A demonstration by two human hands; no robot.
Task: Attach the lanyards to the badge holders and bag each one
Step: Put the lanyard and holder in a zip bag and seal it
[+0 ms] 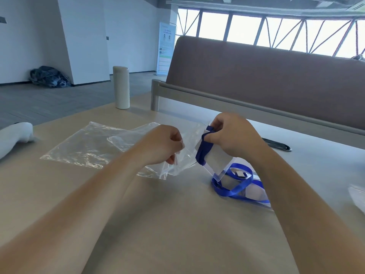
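Note:
My right hand [235, 133] grips a clear badge holder [219, 163] with a dark blue lanyard [204, 149] bunched against its upper edge, held tilted above the table. My left hand [164, 145] pinches the edge of a clear plastic bag [189, 139] right beside the holder. Just below the held holder, another badge holder with a bright blue lanyard [237, 186] looped over it lies on the table. Another clear bag [85, 143] lies flat to the left.
A white cylindrical bottle [121, 87] stands at the table's far left. A white object [13, 135] lies at the left edge, a black object [276, 144] at the right, something pale [357, 196] at the far right edge. A brown partition [266, 72] bounds the back.

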